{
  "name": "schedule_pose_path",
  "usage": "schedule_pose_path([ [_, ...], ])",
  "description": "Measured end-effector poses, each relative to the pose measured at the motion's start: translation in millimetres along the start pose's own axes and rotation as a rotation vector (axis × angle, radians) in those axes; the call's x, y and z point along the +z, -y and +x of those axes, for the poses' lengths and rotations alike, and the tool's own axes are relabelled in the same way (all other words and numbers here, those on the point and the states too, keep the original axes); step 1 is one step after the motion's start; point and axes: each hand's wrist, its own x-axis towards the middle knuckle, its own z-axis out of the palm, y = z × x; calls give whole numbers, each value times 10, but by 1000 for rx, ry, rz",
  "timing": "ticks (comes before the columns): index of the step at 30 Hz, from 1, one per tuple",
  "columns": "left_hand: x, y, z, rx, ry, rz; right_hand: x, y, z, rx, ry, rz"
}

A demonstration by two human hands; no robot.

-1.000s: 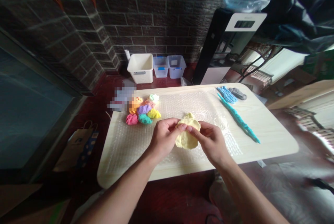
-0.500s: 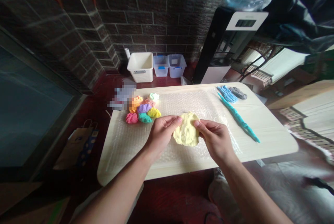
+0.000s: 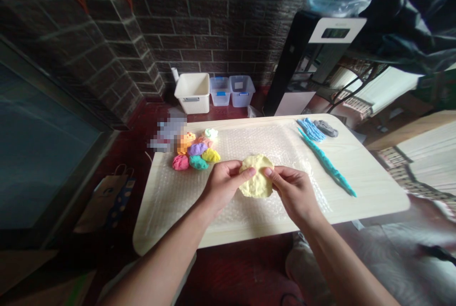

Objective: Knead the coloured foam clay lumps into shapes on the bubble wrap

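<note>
while pale-yellow disc (image 3: 257, 187) is pinched btwn thumbs & curled fingers of l hand (image 3: 221, 181) & r hand (image 3: 295, 187), above bubble wrap (image 3: 249, 138), tear could be caused by uneven pull.

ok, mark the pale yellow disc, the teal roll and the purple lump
pale yellow disc (image 3: 257, 187), head view, lower middle of its flattened face
teal roll (image 3: 326, 162), head view, middle of its length
purple lump (image 3: 197, 149), head view, middle of its top
</note>
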Motion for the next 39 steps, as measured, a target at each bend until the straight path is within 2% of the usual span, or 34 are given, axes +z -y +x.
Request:
schedule_pose_path([
  [5, -12, 56, -26, 55, -49, 132, 72, 41, -33, 10, 131, -19],
  [12, 2, 56, -26, 52, 33, 100, 44, -17, -28, 14, 67, -45],
  [17, -29, 59, -7, 114, -37, 167, 65, -25, -27, -7, 88, -56],
  [22, -24, 24, 9, 81, -9, 65, 37, -15, -19, -12, 31, -88],
  [25, -38, 29, 38, 81, -78, 25, 21, -10, -7, 10, 23, -15],
  [29, -62, 26, 59, 92, -174, 7, -13, -37, 23, -12, -54, 5],
  [31, -54, 7, 47, 64, -165, -28, -40, -60, 35, -33, -89, -29],
  [35, -17, -18, 8, -31, -71, -60, -63, -71, 31, -70, -126, -73],
  [39, -15, 22, 1, -9, -44, -13, 5, -40, -2, -37, -10, -13],
])
